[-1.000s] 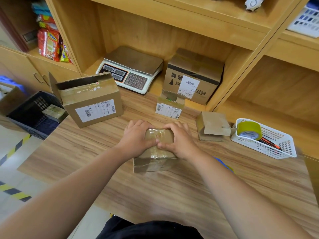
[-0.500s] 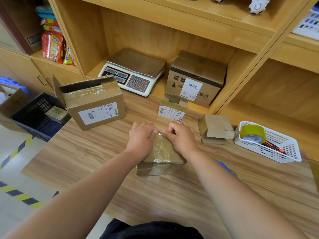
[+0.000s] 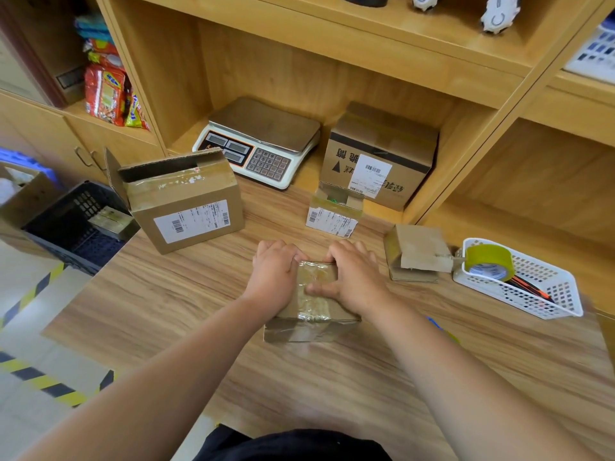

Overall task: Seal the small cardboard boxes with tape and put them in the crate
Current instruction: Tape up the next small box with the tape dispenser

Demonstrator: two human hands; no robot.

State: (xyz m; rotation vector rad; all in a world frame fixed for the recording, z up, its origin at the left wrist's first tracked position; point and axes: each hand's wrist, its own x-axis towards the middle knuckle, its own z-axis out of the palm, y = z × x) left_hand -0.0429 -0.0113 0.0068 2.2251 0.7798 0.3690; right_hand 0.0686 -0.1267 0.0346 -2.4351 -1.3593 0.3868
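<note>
The left hand (image 3: 274,276) and right hand (image 3: 357,277) gripped the small taped cardboard box (image 3: 312,306), fingers curled over its far edge, their tips hidden behind it.

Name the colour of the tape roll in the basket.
The tape roll is yellowish green; head view.

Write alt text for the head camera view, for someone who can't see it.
The left hand and right hand hold a small taped box on a wooden table. A tape roll sits in a white basket at right; a dark crate stands beyond the table's left edge; other boxes and a scale lie behind.
</note>
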